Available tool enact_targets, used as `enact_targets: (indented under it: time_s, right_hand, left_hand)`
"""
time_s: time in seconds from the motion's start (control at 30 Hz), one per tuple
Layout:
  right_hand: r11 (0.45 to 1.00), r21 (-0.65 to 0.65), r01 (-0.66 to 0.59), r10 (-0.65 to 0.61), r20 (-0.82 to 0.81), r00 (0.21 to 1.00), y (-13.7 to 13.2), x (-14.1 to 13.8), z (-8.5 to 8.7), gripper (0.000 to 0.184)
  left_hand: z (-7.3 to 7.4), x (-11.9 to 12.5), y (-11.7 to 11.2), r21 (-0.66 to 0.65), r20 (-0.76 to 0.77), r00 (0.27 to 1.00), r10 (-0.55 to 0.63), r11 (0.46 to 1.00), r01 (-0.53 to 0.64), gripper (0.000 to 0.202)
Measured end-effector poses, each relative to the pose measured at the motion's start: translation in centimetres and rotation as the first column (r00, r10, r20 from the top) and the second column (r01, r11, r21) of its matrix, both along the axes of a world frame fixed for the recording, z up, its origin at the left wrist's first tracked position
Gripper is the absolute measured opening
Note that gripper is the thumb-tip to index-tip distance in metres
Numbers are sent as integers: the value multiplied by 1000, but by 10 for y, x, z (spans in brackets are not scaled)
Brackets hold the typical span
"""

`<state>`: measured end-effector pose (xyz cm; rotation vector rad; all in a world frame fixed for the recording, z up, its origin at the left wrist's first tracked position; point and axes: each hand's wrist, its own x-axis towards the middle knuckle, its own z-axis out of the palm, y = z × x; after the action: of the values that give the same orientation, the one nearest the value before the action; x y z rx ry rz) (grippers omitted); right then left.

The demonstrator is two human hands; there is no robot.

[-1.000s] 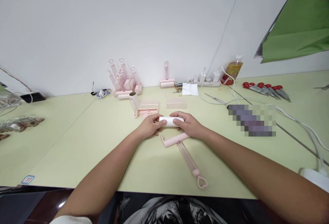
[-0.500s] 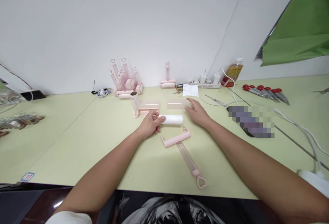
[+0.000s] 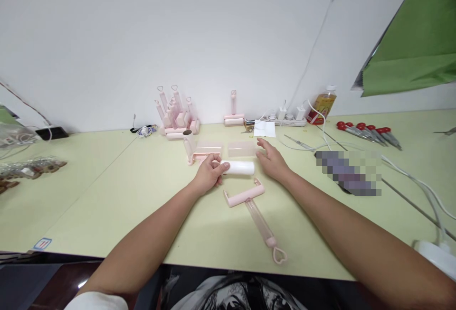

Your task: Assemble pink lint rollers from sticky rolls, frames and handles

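My left hand (image 3: 209,173) is closed on the left end of a white paper roll (image 3: 239,167) that lies on the pale green table (image 3: 107,191). To the right of that roll my right hand (image 3: 271,160) hovers with fingers spread, holding nothing, its fingertips near a clear pink cover (image 3: 242,148). Just in front of both hands lies a pink roller handle (image 3: 257,213) with a heart-shaped loop at its near end. A second pink roller (image 3: 195,152) with its own clear cover lies just behind my left hand.
Several pink rollers (image 3: 176,113) stand by the wall, one more (image 3: 233,113) to their right. A power strip (image 3: 285,119), a white paper (image 3: 264,129), a bottle (image 3: 323,105), red-handled screwdrivers (image 3: 366,133) and cables (image 3: 409,177) lie at right. Packets (image 3: 28,167) sit at far left.
My right hand let go of the white roll's right end and moved back and right toward the clear cover. My left hand kept its hold on the roll.
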<state>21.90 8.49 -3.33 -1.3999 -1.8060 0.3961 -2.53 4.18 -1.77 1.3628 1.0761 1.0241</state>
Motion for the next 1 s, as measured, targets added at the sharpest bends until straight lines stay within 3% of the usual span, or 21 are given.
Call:
enact_targets:
  time_s: [0.07,0.2,0.27,0.43,0.63,1.0]
  right_hand:
    - [1000,20,-13,15,-108,994,-9,-3,5,47]
    - [958,-89,-274,246,-241,939,-27,-9,13,38]
    - [935,-122,-334,295,-258,920,-32,-11,15,36]
    - [915,-155,-373,317,-297,901,-34,-11,16,33]
    - [831,-273,-484,345,-430,834,-36,-12,18,46]
    - [829,-277,-486,314,-488,814,-38,-12,26,44]
  left_hand:
    - [1,-1,1,7,23,1000,15,1000,-15,47]
    - [3,-4,5,22,47,998,46,999,-47,47]
    - [2,-5,6,22,46,998,53,998,-54,46]
    - [2,-5,5,19,43,998,51,998,-52,46]
    - [3,-5,4,6,43,998,54,998,-55,46]
    - [4,-5,3,-15,62,998,23,1000,-22,46]
